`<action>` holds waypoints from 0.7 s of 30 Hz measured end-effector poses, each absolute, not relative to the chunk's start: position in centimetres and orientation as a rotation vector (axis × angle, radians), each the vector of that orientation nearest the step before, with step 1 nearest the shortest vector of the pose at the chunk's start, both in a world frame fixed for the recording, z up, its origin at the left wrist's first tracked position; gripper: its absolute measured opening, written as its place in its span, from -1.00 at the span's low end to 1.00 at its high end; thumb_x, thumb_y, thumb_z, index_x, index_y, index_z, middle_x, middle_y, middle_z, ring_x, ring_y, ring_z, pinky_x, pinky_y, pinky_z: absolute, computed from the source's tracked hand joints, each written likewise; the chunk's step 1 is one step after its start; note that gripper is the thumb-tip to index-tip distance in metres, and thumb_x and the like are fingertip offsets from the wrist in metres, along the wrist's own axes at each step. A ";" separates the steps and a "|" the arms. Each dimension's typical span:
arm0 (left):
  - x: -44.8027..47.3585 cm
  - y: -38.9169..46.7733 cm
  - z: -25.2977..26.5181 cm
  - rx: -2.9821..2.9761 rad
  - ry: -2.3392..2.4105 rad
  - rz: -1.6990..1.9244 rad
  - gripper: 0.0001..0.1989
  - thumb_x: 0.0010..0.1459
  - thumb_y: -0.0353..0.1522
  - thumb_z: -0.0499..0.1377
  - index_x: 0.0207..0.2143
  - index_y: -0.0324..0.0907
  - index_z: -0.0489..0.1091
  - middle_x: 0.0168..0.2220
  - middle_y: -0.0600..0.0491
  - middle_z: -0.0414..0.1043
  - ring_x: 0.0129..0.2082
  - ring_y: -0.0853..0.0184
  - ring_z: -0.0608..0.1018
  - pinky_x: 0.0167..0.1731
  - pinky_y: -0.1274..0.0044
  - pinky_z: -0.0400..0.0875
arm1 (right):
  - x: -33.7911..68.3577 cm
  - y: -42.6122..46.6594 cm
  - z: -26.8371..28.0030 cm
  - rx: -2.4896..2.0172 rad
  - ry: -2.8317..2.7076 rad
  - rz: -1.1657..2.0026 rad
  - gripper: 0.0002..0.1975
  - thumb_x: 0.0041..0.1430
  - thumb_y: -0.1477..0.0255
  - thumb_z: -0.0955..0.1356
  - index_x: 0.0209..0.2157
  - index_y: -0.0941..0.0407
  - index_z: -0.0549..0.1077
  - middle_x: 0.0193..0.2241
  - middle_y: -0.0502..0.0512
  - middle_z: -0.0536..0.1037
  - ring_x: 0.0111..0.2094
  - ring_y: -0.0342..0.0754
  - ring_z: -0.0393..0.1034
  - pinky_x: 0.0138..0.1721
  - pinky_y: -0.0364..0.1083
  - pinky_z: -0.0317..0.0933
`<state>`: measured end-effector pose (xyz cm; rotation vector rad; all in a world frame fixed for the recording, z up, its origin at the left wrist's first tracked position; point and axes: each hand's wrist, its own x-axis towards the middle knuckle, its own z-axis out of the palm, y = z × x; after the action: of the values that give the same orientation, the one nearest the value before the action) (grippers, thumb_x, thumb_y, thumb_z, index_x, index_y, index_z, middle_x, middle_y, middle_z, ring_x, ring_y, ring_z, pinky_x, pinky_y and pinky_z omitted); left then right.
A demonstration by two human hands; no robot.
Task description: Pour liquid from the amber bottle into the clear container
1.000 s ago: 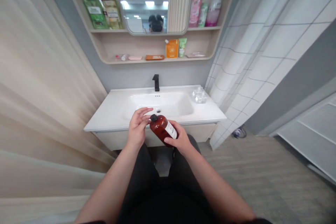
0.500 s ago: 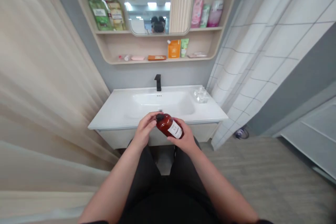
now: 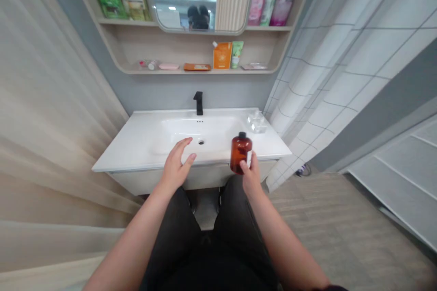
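My right hand (image 3: 251,176) is wrapped round the lower part of an amber bottle (image 3: 239,152) with a black cap and a white label. The bottle stands nearly upright above the front edge of the counter, with its label turned to the right and partly covered by my fingers. My left hand (image 3: 175,166) is open and holds nothing, thumb apart from the fingers, over the front left rim of the white sink (image 3: 164,145). A gap separates it from the bottle.
A black faucet (image 3: 199,103) rises behind the basin. On the counter's right sits a clear organizer (image 3: 256,123). Above, a wall shelf (image 3: 201,72) carries an orange pouch (image 3: 222,55), a green tube (image 3: 236,54) and several bottles. Curtains hang at left (image 3: 61,122) and right (image 3: 321,86).
My left hand has let go of the bottle's cap end and opened, moving left. My right hand has carried the bottle to the right and turned it more upright, label to the side.
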<state>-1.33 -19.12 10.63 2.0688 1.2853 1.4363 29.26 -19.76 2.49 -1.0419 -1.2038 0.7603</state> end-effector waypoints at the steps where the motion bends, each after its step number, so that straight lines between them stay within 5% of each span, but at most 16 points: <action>1: -3.1 -17.7 9.9 2.107 1.391 1.373 -0.46 0.47 -0.02 0.16 0.30 -0.13 0.50 0.29 -0.15 0.55 0.33 0.07 0.55 0.43 0.18 0.36 | 31.2 -18.3 2.7 -1.091 -1.132 0.638 -0.18 0.31 -0.11 0.39 0.44 -0.01 0.25 0.34 0.26 0.46 0.35 0.24 0.39 0.37 0.23 0.30; 5: -10.5 -11.9 6.2 2.124 1.881 0.955 -0.43 0.44 0.04 0.06 0.09 -0.21 0.61 0.17 -0.21 0.62 0.24 -0.01 0.60 0.39 0.19 0.38 | 40.4 -12.2 3.7 -1.372 -1.094 0.331 0.13 -0.05 0.00 0.59 0.47 0.06 0.18 0.30 0.33 0.47 0.21 0.25 0.46 0.28 0.24 0.34; 10: -15.8 -8.4 3.1 2.045 2.170 0.436 -0.35 0.44 0.03 -0.01 0.20 -0.20 0.60 0.27 -0.20 0.58 0.24 -0.06 0.59 0.30 0.20 0.42 | 47.4 -6.6 3.3 -1.662 -1.049 0.234 0.00 -0.25 0.14 0.64 0.26 0.12 0.39 0.15 0.35 0.58 -0.04 0.19 0.53 0.11 0.19 0.42; 17: -15.3 -8.6 2.4 2.117 2.257 0.258 -0.31 0.47 0.08 -0.12 0.08 -0.09 0.68 0.11 -0.12 0.71 0.16 -0.02 0.65 0.26 0.24 0.33 | 47.6 -4.8 1.0 -1.721 -0.997 0.161 -0.06 -0.17 0.11 0.61 0.23 0.15 0.35 0.16 0.36 0.52 0.07 0.22 0.47 0.09 0.13 0.40; 21: -15.0 -8.8 3.0 2.093 2.256 0.266 -0.30 0.47 0.07 -0.11 0.04 -0.13 0.70 0.05 -0.16 0.72 0.10 -0.03 0.67 0.20 0.25 0.36 | 45.6 -7.3 -0.9 -1.679 -0.904 -0.104 -0.56 0.15 0.11 0.41 -0.05 0.11 0.44 -0.06 0.24 0.56 -0.05 0.17 0.45 0.04 0.13 0.37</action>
<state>-15.02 -8.78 2.97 2.0932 2.2562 0.2656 45.61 -7.30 -0.92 -1.6791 -0.9039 -0.1045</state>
